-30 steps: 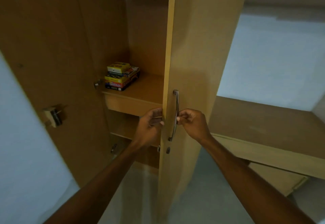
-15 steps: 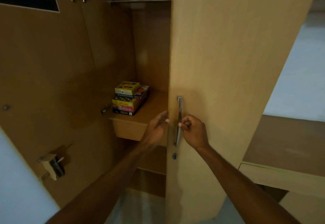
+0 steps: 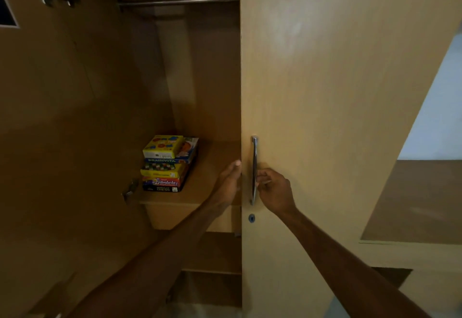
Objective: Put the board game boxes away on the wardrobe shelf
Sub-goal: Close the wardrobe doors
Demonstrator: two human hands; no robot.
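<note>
A stack of several colourful board game boxes [image 3: 168, 164] lies on the wardrobe shelf [image 3: 212, 187], towards its left side. My right hand [image 3: 273, 190] is closed around the metal handle [image 3: 254, 170] of the right wardrobe door [image 3: 325, 117]. My left hand [image 3: 228, 182] rests flat against that door's left edge, fingers extended, holding nothing. Both hands are to the right of the boxes and apart from them.
The left wardrobe door [image 3: 62, 117] stands open at the left, with a hinge [image 3: 130, 189] near the shelf. A hanging rail [image 3: 180, 1] runs across the top. A keyhole [image 3: 251, 218] sits below the handle. A brown desk surface [image 3: 420, 202] lies to the right.
The right door has swung further across, covering more of the wardrobe opening. Both hands stayed at its handle and edge. The view has shifted closer and upward.
</note>
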